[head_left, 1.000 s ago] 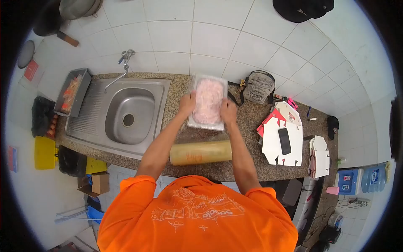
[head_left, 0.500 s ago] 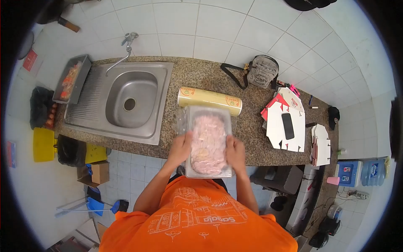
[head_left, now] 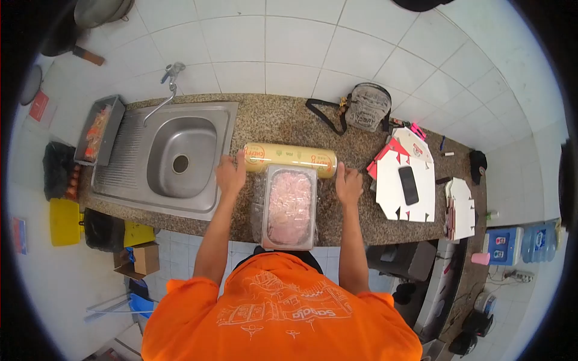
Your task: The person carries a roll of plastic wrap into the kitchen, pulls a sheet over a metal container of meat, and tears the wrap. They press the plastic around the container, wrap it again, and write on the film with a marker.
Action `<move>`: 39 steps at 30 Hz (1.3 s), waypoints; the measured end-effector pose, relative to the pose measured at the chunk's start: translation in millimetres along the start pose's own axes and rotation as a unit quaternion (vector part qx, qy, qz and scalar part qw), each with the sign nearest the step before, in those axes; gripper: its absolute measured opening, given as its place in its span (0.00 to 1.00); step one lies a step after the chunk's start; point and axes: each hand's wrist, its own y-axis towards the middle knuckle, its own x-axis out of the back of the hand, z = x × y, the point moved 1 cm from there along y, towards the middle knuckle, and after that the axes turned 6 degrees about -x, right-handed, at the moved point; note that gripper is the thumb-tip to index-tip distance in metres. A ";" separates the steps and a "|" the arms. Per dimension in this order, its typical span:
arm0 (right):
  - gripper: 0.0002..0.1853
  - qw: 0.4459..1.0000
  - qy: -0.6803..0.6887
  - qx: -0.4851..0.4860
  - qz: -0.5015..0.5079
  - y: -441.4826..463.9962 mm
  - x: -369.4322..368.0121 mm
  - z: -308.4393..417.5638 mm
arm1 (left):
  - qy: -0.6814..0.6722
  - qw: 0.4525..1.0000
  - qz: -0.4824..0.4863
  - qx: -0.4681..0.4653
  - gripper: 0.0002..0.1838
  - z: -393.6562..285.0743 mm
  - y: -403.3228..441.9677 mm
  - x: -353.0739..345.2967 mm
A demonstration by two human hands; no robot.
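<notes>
A clear rectangular tub of pale pink meat point(head_left: 290, 207) rests at the counter's front edge, its front end near the orange shirt. Crinkled clear film point(head_left: 257, 207) shows along its left side. Just behind the tub lies a thick yellowish roll of cling film point(head_left: 289, 157), printed in red at both ends. My left hand point(head_left: 230, 175) is at the roll's left end, fingers curled and thumb against it. At the right end is my right hand point(head_left: 349, 184), its thumb by the roll and fingers bent. Neither hand touches the tub.
A steel sink point(head_left: 227, 120) is on the left, with a grey bin of food point(head_left: 84, 135) beyond it. A grey bag point(head_left: 368, 108) stands by the wall. Flat white cardboard boxes point(head_left: 394, 192) and a black phone point(head_left: 408, 185) lie on the right.
Both hands have let go of the tub and moved outward and away from me to the roll's ends. The tub now rests on the counter in front of the roll.
</notes>
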 end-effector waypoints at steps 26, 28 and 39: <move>0.20 0.910 0.324 -0.115 0.231 -173.4 49.3 -118.3 | -0.276 0.931 0.157 0.180 0.26 36.6 -230.1 65.2; 0.21 0.928 0.315 -0.078 0.183 -164.3 32.8 -116.9 | -0.278 0.937 0.128 0.166 0.26 41.9 -224.2 45.4; 0.31 0.974 0.154 -0.026 0.162 -29.8 -13.1 -61.3 | -0.193 0.968 0.137 0.084 0.30 39.3 -84.3 -11.9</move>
